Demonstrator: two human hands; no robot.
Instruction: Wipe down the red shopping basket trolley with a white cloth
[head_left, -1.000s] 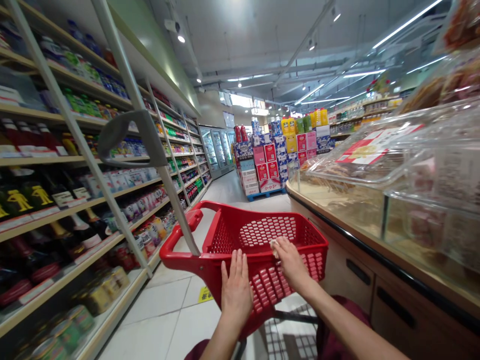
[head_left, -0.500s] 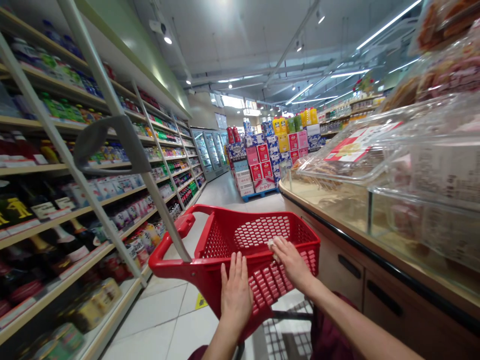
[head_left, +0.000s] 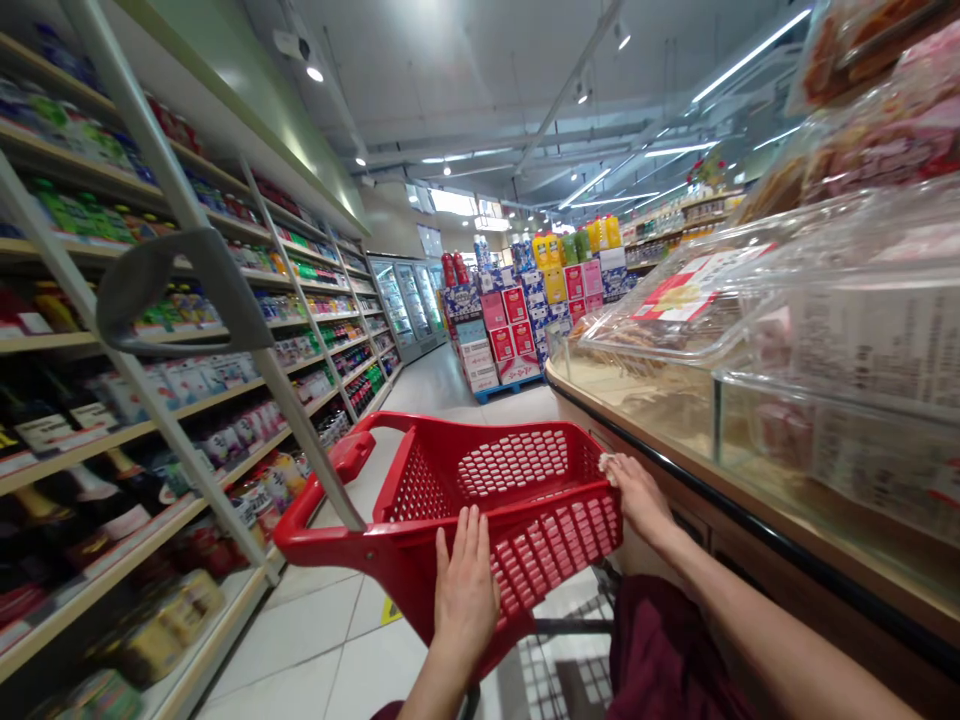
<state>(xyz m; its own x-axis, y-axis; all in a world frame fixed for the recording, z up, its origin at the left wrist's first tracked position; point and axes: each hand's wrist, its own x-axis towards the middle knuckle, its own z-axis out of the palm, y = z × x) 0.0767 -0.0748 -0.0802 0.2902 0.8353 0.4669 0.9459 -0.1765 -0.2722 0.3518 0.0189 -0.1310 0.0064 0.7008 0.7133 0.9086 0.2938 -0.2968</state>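
Observation:
A red plastic shopping cart (head_left: 420,560) stands in front of me, its basket bare inside. My left hand (head_left: 466,580) lies flat against the near side of the basket, fingers extended together up to the rim. At the basket's right end, my right hand (head_left: 637,495) presses a small white cloth (head_left: 609,466) to the corner of the rim. Its fingers are bent over the cloth, most of which they hide. On the left, a metal pole with a grey plastic handle (head_left: 187,290) rises from the cart.
Shelves of bottles and packages (head_left: 172,400) line the left side. Close on the right is a display counter (head_left: 675,420) with clear plastic food boxes (head_left: 697,290). Stacked cartons (head_left: 514,335) stand on a blue pallet (head_left: 510,388) ahead, with glass-door fridges (head_left: 405,300) beyond.
My right hand has slid the cloth rightward along the near rim to the basket's right corner. My left hand keeps its place on the side. The view has shifted slightly.

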